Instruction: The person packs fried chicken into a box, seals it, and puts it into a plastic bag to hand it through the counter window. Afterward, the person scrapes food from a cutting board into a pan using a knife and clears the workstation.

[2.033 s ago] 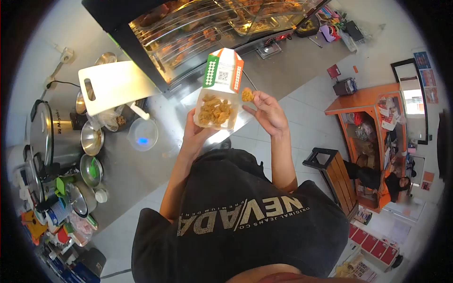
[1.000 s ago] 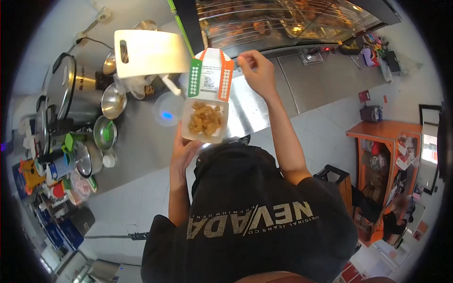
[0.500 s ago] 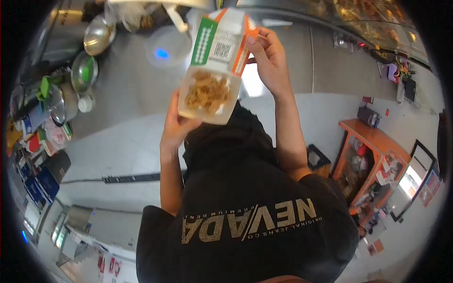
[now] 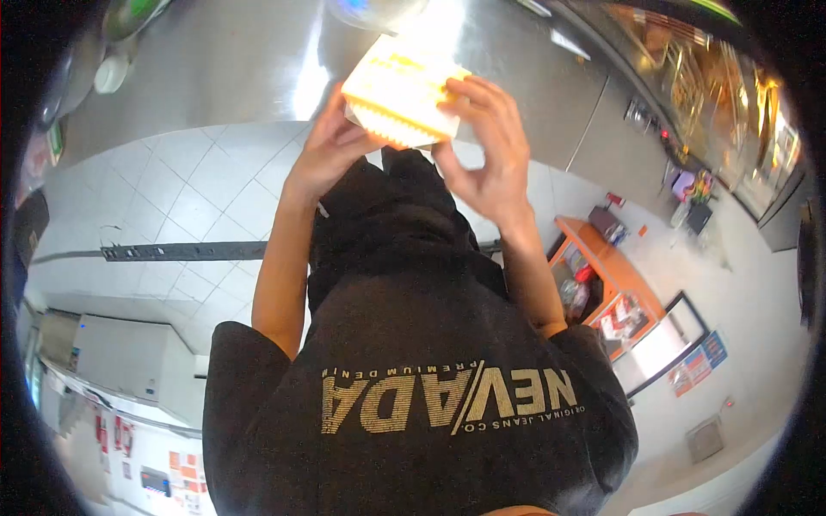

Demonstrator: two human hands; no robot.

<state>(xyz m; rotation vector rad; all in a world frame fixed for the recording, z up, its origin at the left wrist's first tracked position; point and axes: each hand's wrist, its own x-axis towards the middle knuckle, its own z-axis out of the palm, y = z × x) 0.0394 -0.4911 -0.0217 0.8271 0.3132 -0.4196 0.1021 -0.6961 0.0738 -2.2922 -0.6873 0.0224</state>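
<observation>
A paper takeaway food box (image 4: 404,93) with orange markings is between my hands, over the front edge of the metal counter. Its lid is folded down over the top, so the food inside is hidden. Bright glare washes out much of the print. My left hand (image 4: 331,146) grips the box's left side, some of its fingers hidden behind it. On the right, my right hand (image 4: 490,142) has its fingertips on the lid's edge and its thumb near the lower right corner.
The metal counter (image 4: 232,64) runs across the top, with a white cup (image 4: 111,75) at left and a round, clear-looking container (image 4: 374,10) at the top edge. A glass display case (image 4: 688,77) is at upper right. An orange cabinet (image 4: 615,258) stands to the right on the tiled floor.
The box's lid has come down and covers the fried-looking food seen before. My right hand has shifted from the raised lid to the closed box's right side. The view has also turned.
</observation>
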